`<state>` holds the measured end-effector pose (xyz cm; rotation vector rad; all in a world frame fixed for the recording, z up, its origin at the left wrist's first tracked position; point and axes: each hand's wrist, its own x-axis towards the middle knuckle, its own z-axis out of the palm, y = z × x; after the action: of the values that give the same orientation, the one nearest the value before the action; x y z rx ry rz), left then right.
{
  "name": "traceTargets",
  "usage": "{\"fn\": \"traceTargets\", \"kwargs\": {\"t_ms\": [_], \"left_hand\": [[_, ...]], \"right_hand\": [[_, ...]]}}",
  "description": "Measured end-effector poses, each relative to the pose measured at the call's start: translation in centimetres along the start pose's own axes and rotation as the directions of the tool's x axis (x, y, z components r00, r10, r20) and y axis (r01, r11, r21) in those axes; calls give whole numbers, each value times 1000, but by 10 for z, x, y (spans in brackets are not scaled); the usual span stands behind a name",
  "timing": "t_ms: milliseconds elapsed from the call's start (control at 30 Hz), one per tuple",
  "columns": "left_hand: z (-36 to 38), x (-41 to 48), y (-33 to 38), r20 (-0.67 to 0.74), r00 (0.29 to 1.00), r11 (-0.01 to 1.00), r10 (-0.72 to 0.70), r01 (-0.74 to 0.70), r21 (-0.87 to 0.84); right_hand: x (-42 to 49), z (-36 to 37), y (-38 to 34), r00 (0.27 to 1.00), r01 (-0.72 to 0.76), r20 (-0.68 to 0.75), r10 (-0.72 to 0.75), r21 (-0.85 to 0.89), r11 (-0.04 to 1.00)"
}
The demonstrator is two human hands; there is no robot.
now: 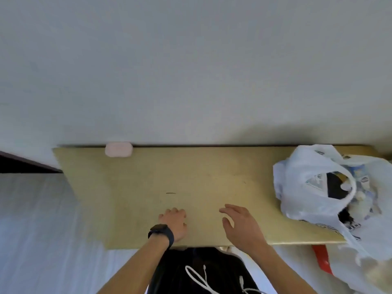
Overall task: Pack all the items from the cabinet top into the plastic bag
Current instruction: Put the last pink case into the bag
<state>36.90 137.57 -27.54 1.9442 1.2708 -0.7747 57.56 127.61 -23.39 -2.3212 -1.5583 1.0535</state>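
left to pack, by the look of it: one small pale pink rounded case (118,149), far back on the yellowish wooden cabinet top (148,187), touching the wall and well apart from both hands. easy to knock into the dark slit along the back edge if reached for fast or pushed rather than lifted. smooth and rounded too, so likely to squirt out of a loose pinch.

second risk at the right end: crumpled white plastic bag (301,166), mouth gaping toward the front, partly draped over the front corner. probably prone to sliding off or tipping out its dark and blue-printed contents if tugged by one handle or loaded on the overhanging side. better steadied before dropping anything in.

left hand (174,222) down on the surface near the front edge, dark watch (161,230) on the wrist, fingers (176,211) curled under, nothing visible in them. right hand (239,224) just beside it, fingers (228,209) loosely spread, gripping nothing.

surface: matte, a few faint scuffs and one short dark mark near the middle. behind: plain grey-white wall (191,60). left: pale floor and a dark strip. below the front edge: dark clothing, a looped white cable (197,279), something red (320,257) under the bag.
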Motion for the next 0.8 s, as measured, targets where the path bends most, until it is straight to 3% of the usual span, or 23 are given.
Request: {"fn": "traceTargets", "kwargs": {"t_ms": [133, 300, 533, 800], "left_hand": [[-4, -7, -86, -50, 989, 985, -136, 129, -117], [-47, -2, -173, -213, 933, 924, -290, 215, -318], [-116, 54, -241, -340, 865, 887, -369, 217, -408], [-157, 128, -248, -360, 783, 767, -507, 220, -602]], "right_hand": [[59, 29, -69, 961, 179, 238, -138, -159, 971], [142, 59, -148, 929, 301, 298, -218, -269, 915], [216, 116, -185, 904, 232, 428, 12, -514, 826], [216, 139, -172, 917, 213, 398, 9, -510, 833]]}}
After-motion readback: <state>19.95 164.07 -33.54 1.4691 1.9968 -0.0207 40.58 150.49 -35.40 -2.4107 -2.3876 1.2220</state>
